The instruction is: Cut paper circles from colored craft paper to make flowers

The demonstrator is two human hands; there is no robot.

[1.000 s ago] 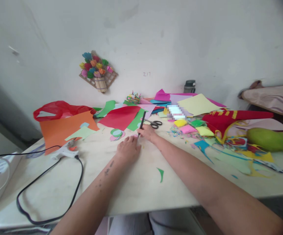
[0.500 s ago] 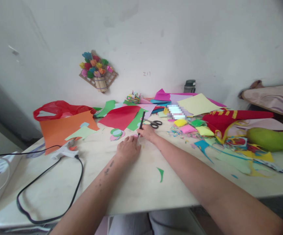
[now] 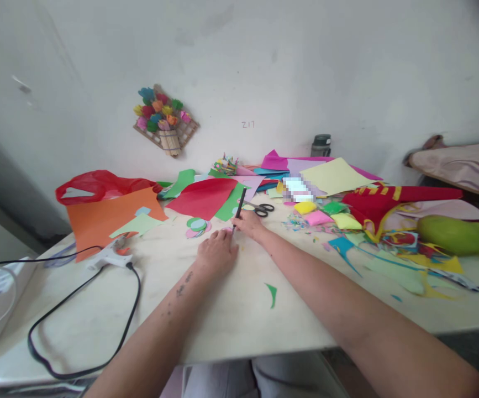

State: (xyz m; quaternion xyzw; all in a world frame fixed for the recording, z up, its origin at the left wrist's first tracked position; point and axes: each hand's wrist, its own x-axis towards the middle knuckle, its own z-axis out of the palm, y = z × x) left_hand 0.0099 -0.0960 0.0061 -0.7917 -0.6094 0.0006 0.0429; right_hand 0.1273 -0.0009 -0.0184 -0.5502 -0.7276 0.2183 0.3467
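My right hand (image 3: 249, 225) is closed round a black pen (image 3: 240, 203), which stands nearly upright with its lower end at the table by my left fingertips. My left hand (image 3: 217, 250) lies palm down beside it, fingers resting on a small pink paper piece (image 3: 225, 230) that shows only in part. To the left of that paper is a small pile of round paper pieces (image 3: 198, 225) in green, light blue and pink. Black-handled scissors (image 3: 261, 210) lie just beyond my right hand.
A white glue gun (image 3: 112, 254) with a looped black cord lies at left near an orange sheet (image 3: 98, 218). Red paper (image 3: 201, 198) and other coloured sheets line the wall. At right are a red and yellow piece (image 3: 378, 204), paper scraps and a green fruit-like object (image 3: 450, 235).
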